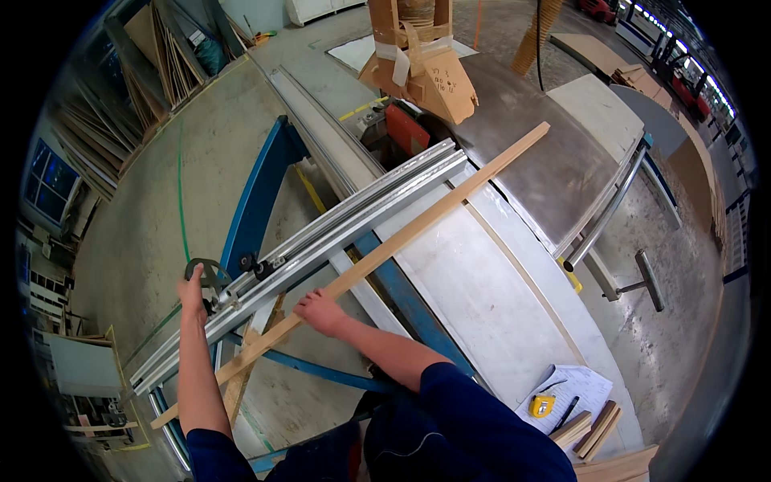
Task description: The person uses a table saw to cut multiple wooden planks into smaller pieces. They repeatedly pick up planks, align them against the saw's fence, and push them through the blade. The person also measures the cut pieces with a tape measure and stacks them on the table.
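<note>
A long, light wooden strip [418, 227] lies slantwise along an aluminium fence [353, 225], its far end reaching over the saw table. My right hand [321, 312] is closed on the strip near its middle, with the fingers over its edge. Farther left, my left hand [193, 291] grips a black handle [210, 277] beside the fence. Part of that grip is hidden behind the hand. A small black knobbed fitting [259, 267] sits on the fence just right of the handle. The strip's near end passes behind my left forearm.
A red saw guard part [407, 128] and a cardboard-wrapped hood [442, 80] stand beyond the fence. On the white table [474, 281], a yellow tape measure [542, 405], a pen [567, 410], paper and short wood pieces [598, 432] lie near me. A blue curved arm [257, 193] rises at left.
</note>
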`<act>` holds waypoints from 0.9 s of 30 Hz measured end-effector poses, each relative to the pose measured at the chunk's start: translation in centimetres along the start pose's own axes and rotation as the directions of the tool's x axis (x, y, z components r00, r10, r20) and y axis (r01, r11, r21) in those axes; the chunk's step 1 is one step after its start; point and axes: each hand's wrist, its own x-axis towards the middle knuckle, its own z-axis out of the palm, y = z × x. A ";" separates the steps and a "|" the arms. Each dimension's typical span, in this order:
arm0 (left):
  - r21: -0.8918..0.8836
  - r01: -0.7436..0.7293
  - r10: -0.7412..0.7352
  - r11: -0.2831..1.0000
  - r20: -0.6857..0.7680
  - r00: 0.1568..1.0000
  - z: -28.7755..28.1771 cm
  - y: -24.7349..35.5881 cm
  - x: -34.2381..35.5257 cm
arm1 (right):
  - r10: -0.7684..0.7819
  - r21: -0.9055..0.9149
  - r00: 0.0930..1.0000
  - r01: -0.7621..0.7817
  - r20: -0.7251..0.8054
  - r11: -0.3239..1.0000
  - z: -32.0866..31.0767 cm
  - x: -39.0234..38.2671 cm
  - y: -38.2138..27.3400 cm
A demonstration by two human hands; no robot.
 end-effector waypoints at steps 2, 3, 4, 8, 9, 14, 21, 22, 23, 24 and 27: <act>0.072 0.035 -0.040 0.997 0.062 0.997 0.1 0.0 1.0 | -0.003 -0.001 1.000 0.003 -0.031 1.000 1.6 1.2 -1.3; 0.055 0.045 -0.049 0.997 0.070 0.996 0.0 -0.2 1.4 | -0.011 0.014 0.997 0.012 -0.072 1.000 2.6 1.8 -1.7; 0.043 0.068 -0.071 0.997 0.070 0.995 -0.3 -0.8 1.4 | -0.023 0.039 0.994 0.027 -0.104 0.999 4.1 2.4 -2.6; 0.120 0.052 -0.052 0.991 0.002 0.999 0.1 -0.9 0.8 | 0.005 0.185 0.977 0.035 -0.214 0.982 6.5 4.3 -5.3; 0.163 0.019 -0.011 0.986 -0.051 0.999 0.7 -0.8 0.6 | 0.014 0.226 0.972 0.041 -0.236 0.973 6.9 4.9 -5.5; 0.374 -0.694 0.604 0.616 0.342 0.720 4.5 -6.8 -8.8 | 0.162 0.647 0.927 0.103 -0.337 0.755 5.5 4.4 -2.8; 0.425 -0.751 0.549 0.506 0.512 0.660 7.8 -11.9 -14.8 | 0.254 0.458 0.913 -0.086 -0.319 0.885 -4.7 -3.7 5.2; 0.398 -0.768 0.562 0.502 0.525 0.639 7.9 -12.3 -14.4 | 0.265 0.428 0.911 -0.112 -0.316 0.897 -5.9 -4.3 6.1; 0.375 -0.788 0.578 0.488 0.539 0.613 7.7 -12.3 -13.8 | 0.256 0.392 0.908 -0.114 -0.332 0.913 -6.9 -4.5 7.1; 0.404 -0.779 0.569 0.479 0.533 0.626 7.2 -12.4 -13.5 | 0.246 0.356 0.905 -0.116 -0.347 0.927 -7.8 -4.7 7.9; 0.478 -0.765 0.541 0.432 0.541 0.643 5.7 -11.9 -13.2 | 0.240 0.240 0.914 -0.165 -0.327 0.957 -9.4 -5.3 10.9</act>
